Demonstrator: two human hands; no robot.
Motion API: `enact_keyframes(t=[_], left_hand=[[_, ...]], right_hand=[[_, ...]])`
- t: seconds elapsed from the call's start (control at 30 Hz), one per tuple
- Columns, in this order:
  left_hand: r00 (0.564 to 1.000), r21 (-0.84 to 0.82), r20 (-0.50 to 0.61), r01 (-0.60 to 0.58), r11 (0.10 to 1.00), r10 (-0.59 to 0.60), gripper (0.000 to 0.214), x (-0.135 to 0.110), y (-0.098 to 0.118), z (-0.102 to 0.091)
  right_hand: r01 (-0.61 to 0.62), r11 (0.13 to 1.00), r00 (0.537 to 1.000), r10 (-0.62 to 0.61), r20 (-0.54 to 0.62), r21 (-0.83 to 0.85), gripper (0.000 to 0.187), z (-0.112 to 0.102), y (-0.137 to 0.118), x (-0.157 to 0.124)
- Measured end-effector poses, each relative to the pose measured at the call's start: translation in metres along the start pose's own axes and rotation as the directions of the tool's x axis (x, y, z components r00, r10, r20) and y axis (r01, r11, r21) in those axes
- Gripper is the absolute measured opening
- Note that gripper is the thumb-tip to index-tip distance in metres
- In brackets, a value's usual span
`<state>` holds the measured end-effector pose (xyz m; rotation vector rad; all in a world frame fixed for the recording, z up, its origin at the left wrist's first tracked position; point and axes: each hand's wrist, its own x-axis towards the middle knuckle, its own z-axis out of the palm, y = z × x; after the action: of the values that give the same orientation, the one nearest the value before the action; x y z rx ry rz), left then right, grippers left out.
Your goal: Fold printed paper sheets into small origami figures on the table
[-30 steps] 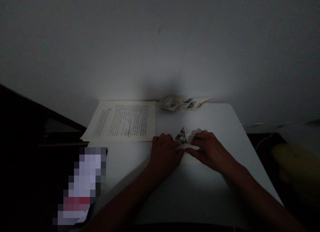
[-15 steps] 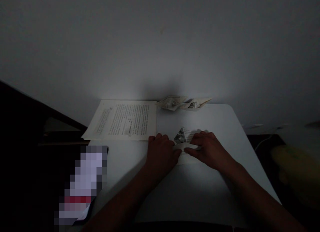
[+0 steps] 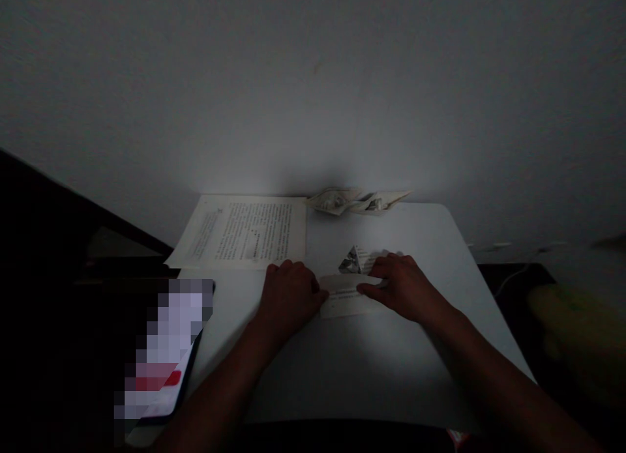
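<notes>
A partly folded sheet of printed paper (image 3: 342, 301) lies on the white table, its upper part coming to a point with a dark picture on it. At its left edge is my left hand (image 3: 291, 293), fingers curled and thumb against the paper. My right hand (image 3: 398, 287) pinches the paper's right side, thumb in front and fingers behind a raised flap. Some of the sheet is hidden behind the right fingers. Two folded paper boats (image 3: 335, 202) stand side by side at the table's back edge, by the wall.
Flat printed sheets (image 3: 244, 234) lie at the back left of the white table (image 3: 362, 388). A phone (image 3: 169, 349) with a blurred-out screen rests at the left edge. The wall (image 3: 313, 101) rises directly behind. A yellowish object (image 3: 577, 336) is beyond the right edge.
My left hand has slid left from the middle of the paper to its left edge, uncovering more of the printed front flap. My right hand has stayed nearly in place.
</notes>
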<state>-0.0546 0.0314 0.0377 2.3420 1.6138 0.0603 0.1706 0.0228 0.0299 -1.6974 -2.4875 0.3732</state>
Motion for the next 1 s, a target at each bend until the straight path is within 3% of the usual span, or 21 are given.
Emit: enact_keyframes(t=[0.1, 0.23, 0.33, 0.47, 0.6, 0.7, 0.83, 1.0], left_hand=[[0.999, -0.066, -0.024, 0.021, 0.998, -0.023, 0.020, -0.005, -0.002, -0.007], [0.984, -0.184, -0.169, 0.016, 0.983, -0.048, 0.012, -0.016, 0.015, -0.013], [0.966, -0.203, -0.241, -0.140, 0.969, 0.089, 0.003, -0.025, 0.038, -0.002], [0.919, -0.031, -0.298, -0.281, 0.959, 0.260, 0.026, -0.037, 0.060, 0.031], [0.892, 0.070, -0.380, -0.235, 0.969, 0.244, 0.050, -0.049, 0.061, 0.063], [0.881, 0.102, -0.415, -0.203, 0.974, 0.228, 0.052, -0.054, 0.058, 0.074], [0.876, 0.113, -0.430, -0.187, 0.976, 0.217, 0.050, -0.056, 0.055, 0.073], [0.913, 0.063, -0.380, -0.133, 0.989, 0.146, 0.053, -0.058, 0.051, 0.063]], right_hand=[[-0.017, 1.000, 1.000, 0.017, 0.017, 0.002, 0.024, -0.002, -0.003, 0.001], [-0.082, 0.996, 0.996, 0.082, 0.026, -0.032, 0.024, -0.002, -0.013, 0.004], [-0.101, 0.993, 0.993, 0.105, 0.054, -0.061, 0.027, -0.001, -0.022, 0.007], [-0.111, 0.990, 0.990, 0.117, 0.075, -0.089, 0.027, 0.002, -0.029, 0.011], [-0.102, 0.990, 0.990, 0.110, 0.091, -0.095, 0.028, 0.003, -0.029, 0.013], [-0.104, 0.988, 0.990, 0.113, 0.079, -0.111, 0.032, 0.002, -0.028, 0.012], [-0.095, 0.989, 0.992, 0.105, 0.075, -0.116, 0.032, 0.002, -0.028, 0.012], [-0.106, 0.987, 0.991, 0.115, 0.073, -0.124, 0.035, 0.001, -0.029, 0.011]])
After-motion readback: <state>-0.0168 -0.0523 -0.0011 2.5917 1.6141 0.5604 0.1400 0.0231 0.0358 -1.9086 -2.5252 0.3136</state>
